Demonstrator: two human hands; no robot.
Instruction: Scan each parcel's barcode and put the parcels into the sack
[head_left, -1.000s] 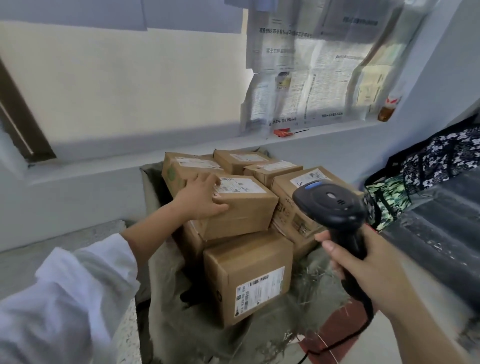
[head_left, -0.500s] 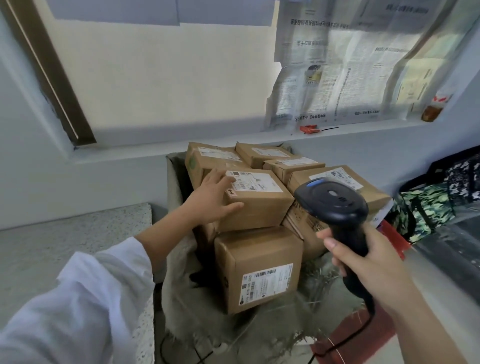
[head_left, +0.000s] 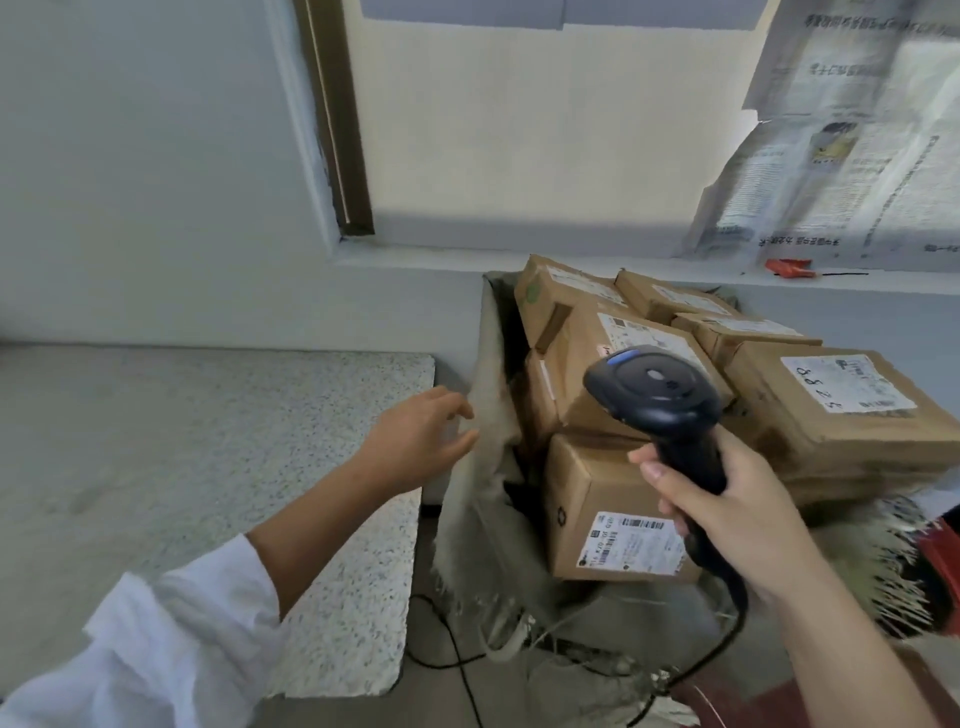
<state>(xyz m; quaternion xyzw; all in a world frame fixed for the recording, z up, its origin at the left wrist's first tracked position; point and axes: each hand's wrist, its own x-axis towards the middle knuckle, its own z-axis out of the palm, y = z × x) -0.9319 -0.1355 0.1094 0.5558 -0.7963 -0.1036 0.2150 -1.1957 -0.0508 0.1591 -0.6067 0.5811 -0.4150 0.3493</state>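
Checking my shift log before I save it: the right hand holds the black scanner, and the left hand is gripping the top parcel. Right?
Not quite. The head view shows the right hand holding the black scanner, but the left hand grips nothing: it is open beside the edge of the sack, clear of the top parcel.

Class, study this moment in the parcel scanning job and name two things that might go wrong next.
1. The tilted parcel lies high on a pile overtopping the sack, and the open left hand is off it: it may slide.
2. The cable of the scanner that the right hand grips hangs beside the sack's frayed edge: it might snag.
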